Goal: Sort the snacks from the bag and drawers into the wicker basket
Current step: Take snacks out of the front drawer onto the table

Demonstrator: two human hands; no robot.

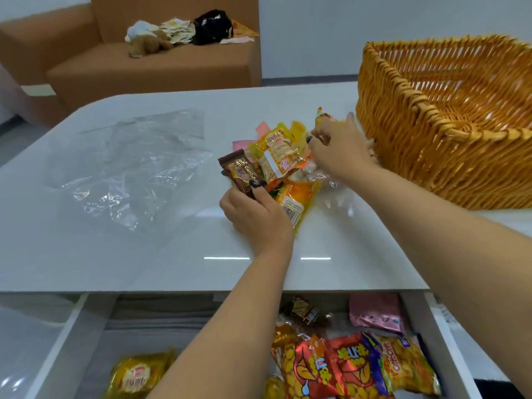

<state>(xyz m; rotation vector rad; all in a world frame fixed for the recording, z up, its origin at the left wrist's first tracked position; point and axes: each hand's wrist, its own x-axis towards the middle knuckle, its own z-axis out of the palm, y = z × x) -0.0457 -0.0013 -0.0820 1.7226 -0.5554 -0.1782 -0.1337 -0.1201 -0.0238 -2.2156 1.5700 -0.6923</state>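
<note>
A brown sofa (149,61) sits at eleven o'clock behind my glossy white desk (144,240). At ten o'clock an empty clear plastic bag (129,168) lies flat. My left hand (256,214) pinches a brown chocolate bar (240,174) at the centre, beside a pile of yellow snack packets (276,156). My right hand (339,151) curls its fingers (316,139) round a small wrapped snack (324,115). The wicker basket (449,122) stands at two o'clock. At six o'clock the open drawer (449,341) holds more snack bags (351,367).
</note>
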